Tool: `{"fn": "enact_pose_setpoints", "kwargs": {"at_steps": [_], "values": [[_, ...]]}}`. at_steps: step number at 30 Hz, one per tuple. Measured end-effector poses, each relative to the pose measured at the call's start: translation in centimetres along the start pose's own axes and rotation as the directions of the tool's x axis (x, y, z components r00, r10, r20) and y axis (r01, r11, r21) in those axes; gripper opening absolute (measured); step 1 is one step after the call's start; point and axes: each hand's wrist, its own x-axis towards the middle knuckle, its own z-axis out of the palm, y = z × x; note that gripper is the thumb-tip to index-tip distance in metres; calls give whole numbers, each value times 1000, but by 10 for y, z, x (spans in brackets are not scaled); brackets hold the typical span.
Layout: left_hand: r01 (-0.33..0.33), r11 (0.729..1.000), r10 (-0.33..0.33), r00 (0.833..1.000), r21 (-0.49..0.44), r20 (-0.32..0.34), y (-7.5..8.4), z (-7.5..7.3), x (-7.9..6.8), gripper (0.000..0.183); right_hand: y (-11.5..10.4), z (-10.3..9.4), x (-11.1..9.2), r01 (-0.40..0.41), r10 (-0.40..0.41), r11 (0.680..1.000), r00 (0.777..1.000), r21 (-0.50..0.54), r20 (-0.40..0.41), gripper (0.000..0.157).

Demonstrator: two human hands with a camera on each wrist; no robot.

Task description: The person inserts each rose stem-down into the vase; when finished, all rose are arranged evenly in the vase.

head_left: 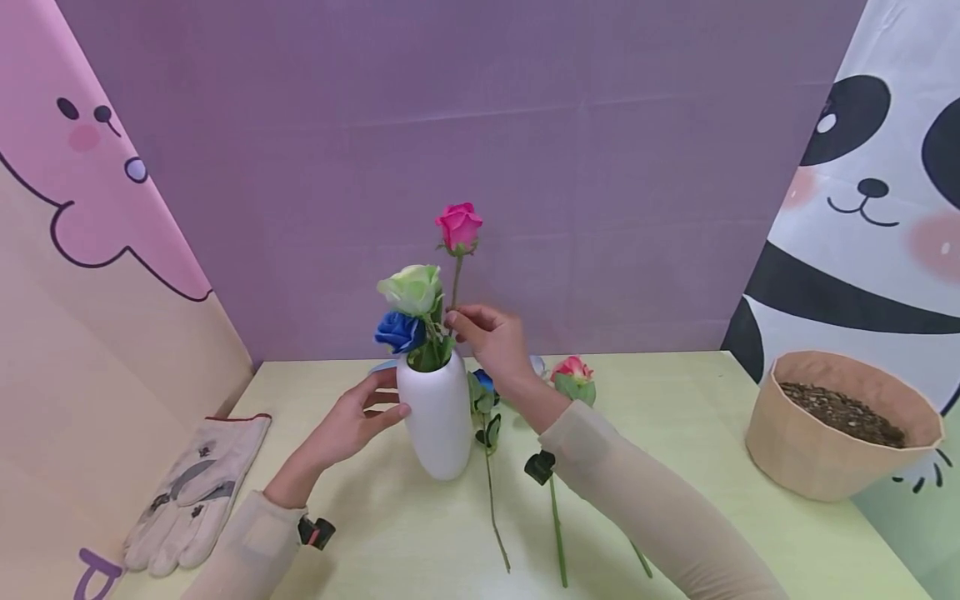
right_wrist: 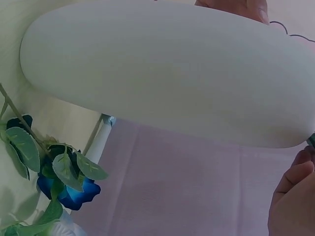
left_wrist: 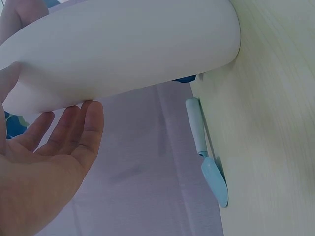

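Observation:
A white vase point(head_left: 435, 421) stands on the table, and my left hand point(head_left: 348, 423) steadies it near the top, thumb on the front and fingers along the side. In the left wrist view, the fingertips point(left_wrist: 93, 110) touch its wall. A pale green rose point(head_left: 411, 290) and a blue rose point(head_left: 400, 332) lean left out of the mouth. My right hand point(head_left: 498, 346) pinches the stem of a bright pink rose point(head_left: 459, 227), held upright above the vase's right rim. The stem's lower end is hidden behind leaves and the vase.
Right of the vase lie a blue rose point(right_wrist: 74, 194) and a coral-pink rose point(head_left: 572, 368), among several stems. A light-blue trowel point(left_wrist: 215, 183) lies behind the vase. White work gloves point(head_left: 187, 500) lie at left; a tan planter point(head_left: 802, 450) with dark soil stands at right.

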Motion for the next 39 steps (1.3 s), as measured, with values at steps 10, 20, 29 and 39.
{"fn": "enact_pose_setpoints", "kwargs": {"at_steps": [10, 20, 29, 39], "values": [[3, 1000, -3, 1000, 9, -6, 2, 1, -2, 62, -1, -2, -2, 41, -40, 999, 999, 25, -24, 28], [1, 1000, -1, 1000, 8, -6, 2, 1, -3, 61, 1, -4, 0, 115, -113, 992, 993, 51, -45, 24], [-8, 1000, 8, 1000, -3, -5, 2, 1, -2, 60, -1, -5, 2, 90, -91, 994, 996, -60, -11, 20], [-23, 1000, 23, 1000, 8, -7, 2, 1, -2, 60, 8, -1, 2, 156, -146, 970, 987, -185, 66, 15]]}}
